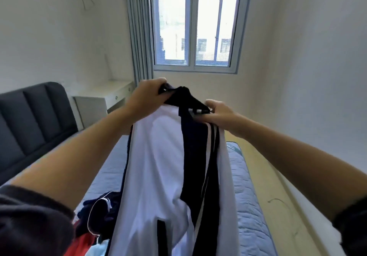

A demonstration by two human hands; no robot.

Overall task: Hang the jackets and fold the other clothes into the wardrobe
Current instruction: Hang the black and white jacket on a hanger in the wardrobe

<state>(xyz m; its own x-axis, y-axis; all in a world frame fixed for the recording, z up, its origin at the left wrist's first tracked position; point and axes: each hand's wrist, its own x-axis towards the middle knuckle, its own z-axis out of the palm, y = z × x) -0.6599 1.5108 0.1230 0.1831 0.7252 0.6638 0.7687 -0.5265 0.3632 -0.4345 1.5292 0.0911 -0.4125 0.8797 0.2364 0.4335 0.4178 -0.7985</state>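
White-and-navy jacket (156, 156) raised over bed (250, 176): your left hand (148, 94) and right hand (220, 114) each pinch its collar (183, 93). Spread the shoulders level before hanging.

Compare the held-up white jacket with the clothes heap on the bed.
The white jacket hangs stretched in the air, gripped at its navy collar by the left hand and right hand; the heap lies crumpled on the bed, untouched. The jacket is mostly white; the heap mixes navy, red and pale blue. Both show navy.
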